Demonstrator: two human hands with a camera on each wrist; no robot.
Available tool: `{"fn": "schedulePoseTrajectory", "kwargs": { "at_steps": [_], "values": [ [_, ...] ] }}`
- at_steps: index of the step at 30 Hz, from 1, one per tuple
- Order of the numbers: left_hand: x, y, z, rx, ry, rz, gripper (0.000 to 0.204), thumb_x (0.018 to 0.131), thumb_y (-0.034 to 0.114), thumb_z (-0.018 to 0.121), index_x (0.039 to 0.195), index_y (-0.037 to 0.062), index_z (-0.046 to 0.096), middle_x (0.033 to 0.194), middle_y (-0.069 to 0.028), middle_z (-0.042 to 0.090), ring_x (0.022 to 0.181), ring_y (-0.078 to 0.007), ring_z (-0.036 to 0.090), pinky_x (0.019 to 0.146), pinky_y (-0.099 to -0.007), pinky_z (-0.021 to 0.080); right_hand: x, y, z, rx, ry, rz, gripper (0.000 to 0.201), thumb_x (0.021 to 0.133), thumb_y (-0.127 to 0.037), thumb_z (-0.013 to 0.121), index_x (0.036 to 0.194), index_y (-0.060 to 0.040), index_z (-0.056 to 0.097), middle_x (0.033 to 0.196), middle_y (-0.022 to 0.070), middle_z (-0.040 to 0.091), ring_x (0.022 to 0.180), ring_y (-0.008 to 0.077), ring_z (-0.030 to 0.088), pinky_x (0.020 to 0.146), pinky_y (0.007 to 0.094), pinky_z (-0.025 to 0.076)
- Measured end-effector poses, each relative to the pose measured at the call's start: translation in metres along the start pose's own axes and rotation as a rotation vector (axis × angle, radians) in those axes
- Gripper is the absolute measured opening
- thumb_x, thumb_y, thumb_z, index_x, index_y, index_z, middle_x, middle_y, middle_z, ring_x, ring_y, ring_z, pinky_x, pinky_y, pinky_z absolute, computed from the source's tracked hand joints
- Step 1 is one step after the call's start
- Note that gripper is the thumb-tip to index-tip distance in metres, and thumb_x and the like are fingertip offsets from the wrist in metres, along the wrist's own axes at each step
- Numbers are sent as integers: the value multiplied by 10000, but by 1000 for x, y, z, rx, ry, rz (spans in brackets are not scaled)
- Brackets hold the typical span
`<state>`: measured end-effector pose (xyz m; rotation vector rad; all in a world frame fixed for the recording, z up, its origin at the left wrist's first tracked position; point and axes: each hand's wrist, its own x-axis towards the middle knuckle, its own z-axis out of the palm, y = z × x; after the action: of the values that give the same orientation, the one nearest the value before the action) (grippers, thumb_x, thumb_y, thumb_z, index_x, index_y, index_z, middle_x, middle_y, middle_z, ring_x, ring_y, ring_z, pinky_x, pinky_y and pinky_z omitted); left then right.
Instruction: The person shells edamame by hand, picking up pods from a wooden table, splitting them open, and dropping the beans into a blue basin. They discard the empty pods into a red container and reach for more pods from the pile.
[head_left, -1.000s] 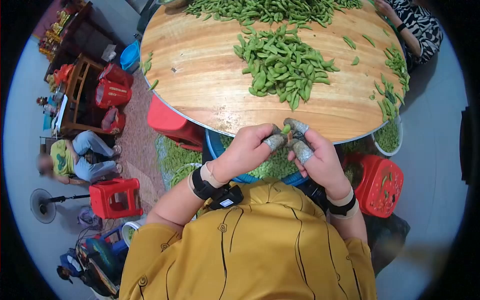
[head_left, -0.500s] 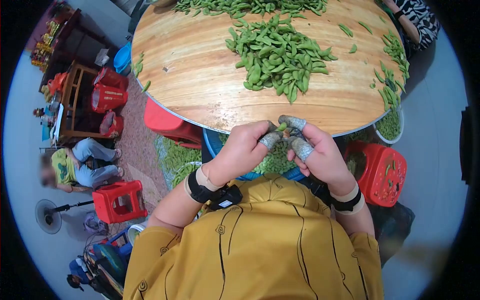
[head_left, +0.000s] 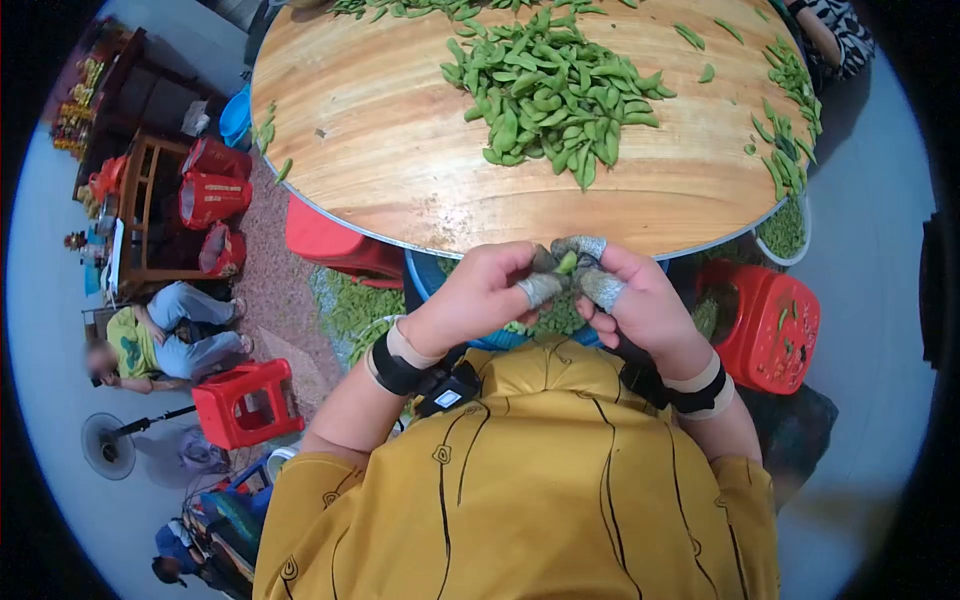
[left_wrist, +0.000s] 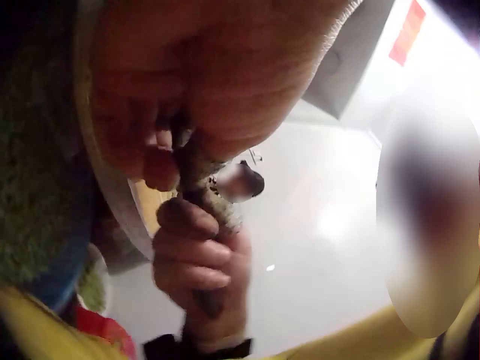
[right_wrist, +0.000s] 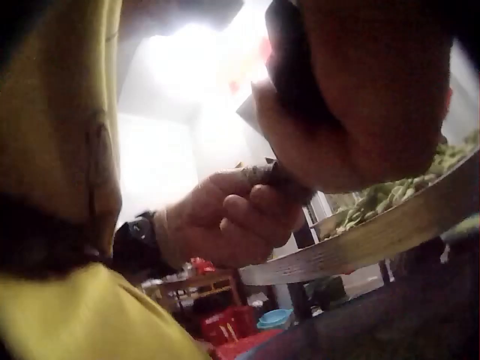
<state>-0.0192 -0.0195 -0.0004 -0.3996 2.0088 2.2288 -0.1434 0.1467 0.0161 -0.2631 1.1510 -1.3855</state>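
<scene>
A green pod (head_left: 567,262) is pinched between both hands, just off the near edge of the round wooden table (head_left: 400,190). My left hand (head_left: 485,297) holds it with taped thumb and finger, and my right hand (head_left: 640,300), its fingertips wrapped in silvery tape, grips it from the other side. Below the hands, partly hidden by them, is a blue basin (head_left: 425,275) with green beans in it. A pile of pods (head_left: 550,100) lies on the table ahead. In both wrist views the fingertips meet, and the pod cannot be made out.
Red stools stand at the left (head_left: 325,235) and right (head_left: 775,330) under the table's edge. A white bucket (head_left: 785,232) of green pieces is at the right. More pods lie along the table's right rim. Another person's arm (head_left: 820,35) shows at the far right.
The head view has shifted, so the table and pile sit higher in it. Both hands stay together at the pod, with the fingers slightly moved around it.
</scene>
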Motion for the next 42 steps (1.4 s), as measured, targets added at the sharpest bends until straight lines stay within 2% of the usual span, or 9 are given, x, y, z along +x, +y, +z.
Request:
{"fn": "schedulePoseTrajectory", "kwargs": {
  "at_steps": [5, 9, 14, 17, 20, 24, 30, 40, 42],
  "values": [
    [-2, 5, 7, 1095, 276, 391, 205, 793, 58, 657, 972, -9, 583, 744, -108, 571, 647, -171, 580, 573, -313, 465, -1, 3, 9, -271, 84, -120, 302, 878, -26, 438, 1152, -72, 555, 715, -7, 567, 490, 38, 463, 424, 182, 394],
    [-3, 2, 13, 1117, 328, 437, 154, 816, 63, 634, 934, -18, 578, 722, -111, 565, 633, -181, 576, 573, -311, 464, 1, 4, 9, -234, 132, -109, 288, 883, -31, 441, 1145, -66, 557, 705, -4, 565, 486, 38, 462, 423, 175, 393],
    [-7, 4, 11, -305, 81, -176, 119, 927, 90, 512, 903, -8, 574, 742, -55, 594, 594, -131, 543, 551, -265, 443, 0, 13, 2, -54, 52, -90, 294, 894, -42, 442, 1163, -75, 556, 705, -3, 570, 480, 27, 457, 416, 167, 389],
    [-9, 3, 7, -386, 0, -265, 149, 950, 100, 471, 914, 6, 581, 757, -28, 591, 602, -105, 527, 553, -236, 429, -3, 13, -6, -72, -11, -50, 270, 885, -49, 480, 1142, -53, 562, 693, 3, 570, 515, 73, 499, 455, 233, 435],
    [-9, 4, 11, 159, 29, -196, 130, 935, 80, 470, 916, -3, 568, 740, -30, 574, 615, -105, 518, 564, -242, 432, 16, 41, -12, -495, 190, -694, 265, 826, -56, 557, 1088, -19, 564, 701, 57, 576, 589, 184, 559, 551, 319, 475],
    [-9, 5, 17, 526, -51, 159, 85, 896, 41, 467, 921, -8, 531, 704, -73, 541, 635, -145, 519, 595, -292, 446, 1, 11, -4, -852, 204, -536, 322, 737, -65, 614, 1045, 9, 561, 747, 136, 583, 698, 314, 585, 658, 397, 480],
    [-28, 0, 3, 586, -16, 56, 108, 902, 86, 494, 892, -8, 545, 694, -124, 556, 622, -175, 534, 596, -323, 451, 4, 27, -12, -1375, 193, -569, 208, 686, -88, 641, 849, -27, 526, 791, 188, 576, 783, 378, 587, 684, 446, 486],
    [-27, 2, 13, 818, 112, 205, 113, 835, 87, 552, 771, -5, 549, 695, -207, 562, 647, -382, 558, 563, -415, 451, 6, 26, 3, -1221, 229, -711, 196, 710, -63, 621, 885, -25, 540, 760, 183, 579, 739, 387, 584, 643, 426, 497],
    [-27, 8, 12, 823, 23, 256, 76, 808, 91, 563, 810, 14, 566, 738, -206, 578, 712, -405, 570, 607, -438, 474, 6, 24, 2, -907, 76, -450, 111, 769, -74, 614, 856, -31, 560, 696, 149, 588, 663, 315, 612, 604, 372, 489]
  ]
}}
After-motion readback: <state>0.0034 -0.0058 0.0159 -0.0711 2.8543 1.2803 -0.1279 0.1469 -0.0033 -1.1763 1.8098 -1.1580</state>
